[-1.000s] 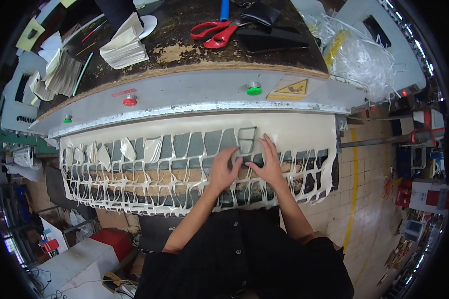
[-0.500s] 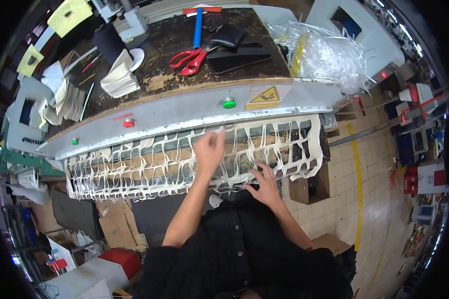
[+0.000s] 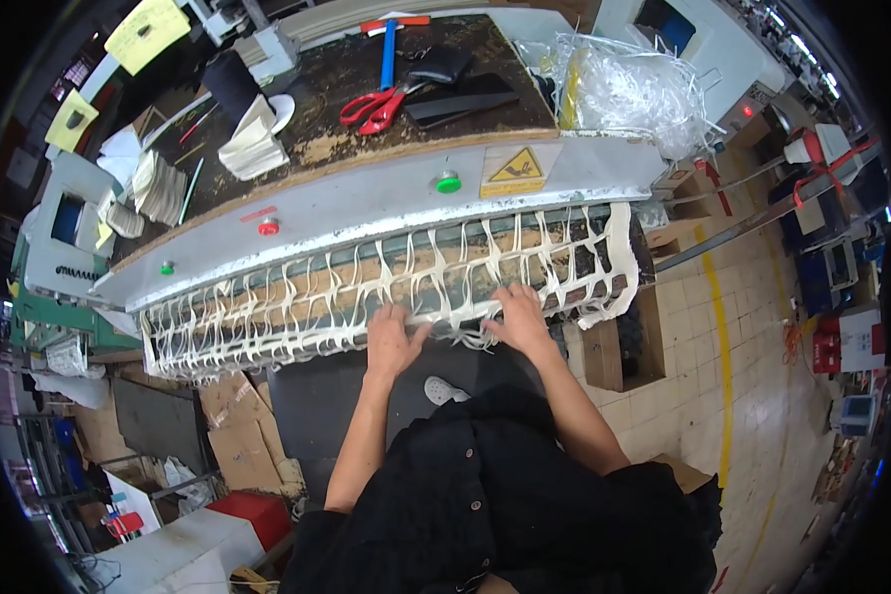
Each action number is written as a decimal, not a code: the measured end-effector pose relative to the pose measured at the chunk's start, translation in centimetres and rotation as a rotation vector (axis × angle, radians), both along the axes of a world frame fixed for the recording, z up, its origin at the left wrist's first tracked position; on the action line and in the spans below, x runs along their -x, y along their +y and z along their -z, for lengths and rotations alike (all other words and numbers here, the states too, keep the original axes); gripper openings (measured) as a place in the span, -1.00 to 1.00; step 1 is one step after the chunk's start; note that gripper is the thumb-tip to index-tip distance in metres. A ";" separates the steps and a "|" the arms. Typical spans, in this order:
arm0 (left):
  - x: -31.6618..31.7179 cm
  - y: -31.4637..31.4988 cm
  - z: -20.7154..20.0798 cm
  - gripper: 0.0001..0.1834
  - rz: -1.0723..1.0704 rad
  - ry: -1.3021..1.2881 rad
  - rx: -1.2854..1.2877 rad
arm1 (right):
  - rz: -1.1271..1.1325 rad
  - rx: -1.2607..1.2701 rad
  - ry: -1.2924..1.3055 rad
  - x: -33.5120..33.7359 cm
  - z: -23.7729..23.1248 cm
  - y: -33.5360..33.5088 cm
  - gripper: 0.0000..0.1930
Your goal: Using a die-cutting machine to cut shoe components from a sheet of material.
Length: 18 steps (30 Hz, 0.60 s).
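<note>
A long cream fabric lattice (image 3: 346,282), cut into a net of thin strips and crossing bands, lies across the narrow machine bed in front of me. My left hand (image 3: 392,345) is at its near edge, fingers bent over the fabric and thumb toward the right. Farther right, my right hand (image 3: 521,319) grips the same edge, its thumb and fingers either side of a band. Between my hands, loose strips bunch and hang past the bed's edge. The undersides of both hands' fingertips are hidden.
Behind the lattice runs a grey machine beam (image 3: 356,216) with green and red buttons. On the worn tabletop above lie red-handled scissors (image 3: 376,107), a blue-handled tool (image 3: 388,54) and a black thread cone (image 3: 232,84). A bag of clear plastic strips (image 3: 636,99) sits at the right. An open cardboard box (image 3: 619,346) stands below.
My left hand has come down from the middle of the lattice to its near edge. The right hand has moved slightly up and left along that edge. The view has shifted a little.
</note>
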<state>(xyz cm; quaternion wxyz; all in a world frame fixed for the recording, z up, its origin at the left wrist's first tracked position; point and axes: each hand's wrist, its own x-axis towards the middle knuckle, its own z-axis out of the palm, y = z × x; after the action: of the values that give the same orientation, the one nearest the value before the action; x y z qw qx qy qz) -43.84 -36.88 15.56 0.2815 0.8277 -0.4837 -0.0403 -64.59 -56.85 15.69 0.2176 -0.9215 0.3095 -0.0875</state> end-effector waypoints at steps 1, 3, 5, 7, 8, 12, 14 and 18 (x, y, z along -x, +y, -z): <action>-0.1 0.0 0.6 -0.53 -0.001 -0.038 0.018 | 0.022 -0.025 -0.003 -0.4 0.0 -0.1 -0.45; -0.3 -0.6 0.6 -0.50 -0.027 -0.079 0.060 | 0.010 -0.002 -0.022 -0.6 0.3 -0.6 -0.44; 0.1 -0.6 0.8 -0.49 -0.060 -0.042 0.034 | -0.015 0.013 -0.053 -0.2 1.1 -0.4 -0.45; 0.0 -0.8 0.7 -0.46 -0.092 -0.028 0.059 | -0.020 0.005 -0.045 -0.2 1.2 -0.5 -0.45; -0.1 -0.9 0.7 -0.46 -0.098 -0.028 0.063 | -0.021 0.001 -0.043 -0.4 1.1 -0.8 -0.45; 0.6 -0.2 1.1 -0.48 -0.101 -0.031 0.095 | -0.071 -0.055 0.052 0.8 0.7 -0.6 -0.43; 0.6 0.8 0.6 -0.47 -0.049 0.090 -0.058 | -0.184 -0.140 0.135 1.6 -0.4 -1.0 -0.38; -2.0 -1.5 -1.5 -0.47 -0.026 0.489 -0.554 | -0.282 -0.523 0.440 -1.6 -4.2 -5.1 -0.36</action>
<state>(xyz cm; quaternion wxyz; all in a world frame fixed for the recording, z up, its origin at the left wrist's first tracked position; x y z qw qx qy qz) -41.87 -38.37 17.07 0.1548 0.8445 -0.3623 -0.3628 -62.95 -61.92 19.90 0.3838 -0.8652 0.2307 0.2254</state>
